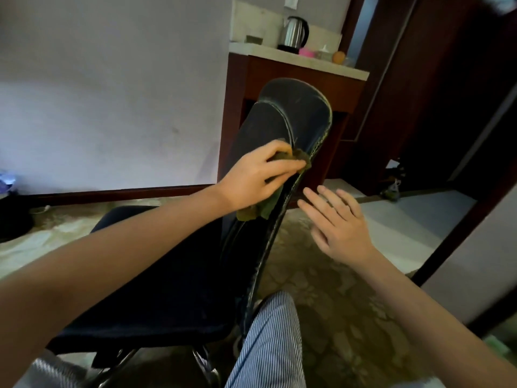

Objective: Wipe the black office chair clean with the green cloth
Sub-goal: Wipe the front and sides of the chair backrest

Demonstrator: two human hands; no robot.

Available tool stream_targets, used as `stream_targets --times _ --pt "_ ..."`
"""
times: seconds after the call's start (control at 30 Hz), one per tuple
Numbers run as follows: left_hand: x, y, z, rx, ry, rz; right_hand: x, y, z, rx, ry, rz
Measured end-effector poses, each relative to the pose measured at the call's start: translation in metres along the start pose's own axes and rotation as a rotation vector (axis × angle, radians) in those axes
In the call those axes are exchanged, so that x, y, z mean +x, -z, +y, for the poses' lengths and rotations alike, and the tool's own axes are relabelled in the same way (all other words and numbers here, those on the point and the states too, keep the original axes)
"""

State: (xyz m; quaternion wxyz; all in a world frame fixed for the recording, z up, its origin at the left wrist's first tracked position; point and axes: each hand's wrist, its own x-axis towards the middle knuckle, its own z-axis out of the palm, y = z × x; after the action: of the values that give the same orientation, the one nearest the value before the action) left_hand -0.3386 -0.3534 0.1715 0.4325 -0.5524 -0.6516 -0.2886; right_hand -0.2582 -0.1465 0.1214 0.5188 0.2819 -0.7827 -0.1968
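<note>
The green cloth (pixel 257 211) is bunched under the left hand (pixel 257 175), whose fingers curl round it and press it against the front of the backrest of the black office chair (pixel 293 116), near the backrest's right edge. The chair stands on a patterned floor (pixel 335 303) with its seat to the left. The right hand (pixel 338 225) hovers just beside the backrest's edge, fingers straight and spread, holding nothing; whether it touches the chair cannot be told. A leg in striped trousers (pixel 268 345) shows below. Behind the chair a pale surface (pixel 344 69) on a dark wooden cabinet carries a steel kettle (pixel 295 33), a pink thing (pixel 306 52) and an orange ball-shaped thing (pixel 338 56).
</note>
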Motion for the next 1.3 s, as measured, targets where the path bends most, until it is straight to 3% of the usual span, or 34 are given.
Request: stream_targets --times 0.27,0.5,0.9,1.13,1.3 --pt "-0.059 -0.011 0.003 0.163 -0.120 -0.204 -0.010 -0.014 -0.011 -0.012 0.034 -0.062" --pt "-0.010 0.007 0.006 0.236 -0.108 -0.126 -0.007 -0.007 -0.002 -0.013 0.051 -0.042" --pt "-0.077 -0.012 0.016 0.217 -0.112 -0.310 -0.013 -0.021 -0.009 0.015 0.123 -0.058" --pt "-0.039 0.006 0.012 0.206 -0.147 -0.145 -0.016 -0.024 -0.012 0.041 0.142 -0.040" --pt "-0.060 0.010 0.011 0.213 -0.196 -0.189 -0.017 -0.028 -0.016 0.026 0.236 0.006"
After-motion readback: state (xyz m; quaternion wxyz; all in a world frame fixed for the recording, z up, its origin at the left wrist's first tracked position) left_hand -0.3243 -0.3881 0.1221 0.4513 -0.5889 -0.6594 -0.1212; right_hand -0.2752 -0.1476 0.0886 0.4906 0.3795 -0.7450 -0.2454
